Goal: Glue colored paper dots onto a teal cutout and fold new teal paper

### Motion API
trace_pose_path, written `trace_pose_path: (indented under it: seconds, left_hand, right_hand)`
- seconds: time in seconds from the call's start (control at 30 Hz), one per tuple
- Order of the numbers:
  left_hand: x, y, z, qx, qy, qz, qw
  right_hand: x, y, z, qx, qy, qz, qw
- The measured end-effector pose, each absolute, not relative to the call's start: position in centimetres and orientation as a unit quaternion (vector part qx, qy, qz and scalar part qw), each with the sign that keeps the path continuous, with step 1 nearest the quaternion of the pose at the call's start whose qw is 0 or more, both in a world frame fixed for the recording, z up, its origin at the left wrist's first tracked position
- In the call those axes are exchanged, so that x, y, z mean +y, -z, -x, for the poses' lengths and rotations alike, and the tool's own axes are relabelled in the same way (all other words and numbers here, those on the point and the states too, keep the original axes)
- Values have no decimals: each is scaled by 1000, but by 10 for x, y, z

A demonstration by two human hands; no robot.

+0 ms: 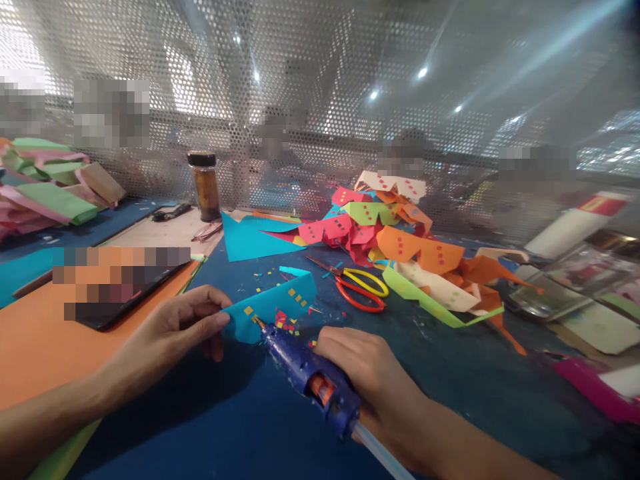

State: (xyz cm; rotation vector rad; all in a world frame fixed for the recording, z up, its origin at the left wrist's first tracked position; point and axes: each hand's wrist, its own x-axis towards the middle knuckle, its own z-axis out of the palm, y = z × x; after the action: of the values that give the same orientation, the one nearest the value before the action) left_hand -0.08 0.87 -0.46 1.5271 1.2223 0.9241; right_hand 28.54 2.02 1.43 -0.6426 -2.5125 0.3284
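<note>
My left hand (203, 323) pinches the left end of a blue paper mask (273, 303) between thumb and fingers. Small yellow squares are stuck on the mask in two groups. In my right hand (363, 360) is a blue glue gun (305, 373), a clear glue stick running out of its back. Its metal tip points at the yellow squares on the mask's left part; whether it touches the paper I cannot tell. Tiny red and yellow paper squares (285, 320) lie scattered by the mask. Scissors (357, 287) with red and yellow handles rest just beyond.
Finished-looking paper masks (420, 247) are heaped behind the scissors. A dark-lidded jar (205, 187) stands at the back. On the left, a phone (125, 293) lies on orange paper (35, 353). Folded paper (55, 187) is piled farther back. A perforated metal screen (310, 87) closes off the far side.
</note>
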Motion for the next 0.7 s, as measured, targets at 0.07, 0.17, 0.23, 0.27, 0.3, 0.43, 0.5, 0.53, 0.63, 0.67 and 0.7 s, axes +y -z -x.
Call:
trace_pose_path:
  seconds: [0.07,0.17,0.23,0.27,0.3,0.43,0.5,0.53,0.63,0.67,0.7]
  left_hand:
    - [9,5,1,495,-376,-625,472]
    - [8,5,1,492,-373,-628,474]
    - [7,5,2,491,-372,-630,473]
    - [7,5,2,492,-372,-630,472]
    - [7,5,2,492,-372,-630,472]
    - [9,5,1,500,-374,-624,470]
    - [10,4,1,508,-376,-620,466]
    - [10,3,0,510,-376,-618,465]
    - [11,2,-1,509,-378,-616,467]
    - [11,2,-1,508,-377,-617,469]
    - [11,2,-1,507,-376,-617,470]
  right_hand:
    - [20,-14,-286,-928,-123,239,259]
    - [20,-14,-286,-929,-124,241,252]
    - [21,-14,-286,-929,-122,243,249]
    - [21,-13,-286,-930,-120,243,249]
    - [21,-13,-286,-930,-118,242,251]
    - [21,-13,-286,-930,-116,229,261]
    - [21,-13,-286,-929,-115,226,268]
    - [20,-14,-286,-929,-115,226,270]
    - [20,-15,-285,-929,-116,226,268]
    - [20,-15,-285,-930,-117,227,266]
    - [20,-15,-285,-930,-118,228,264]
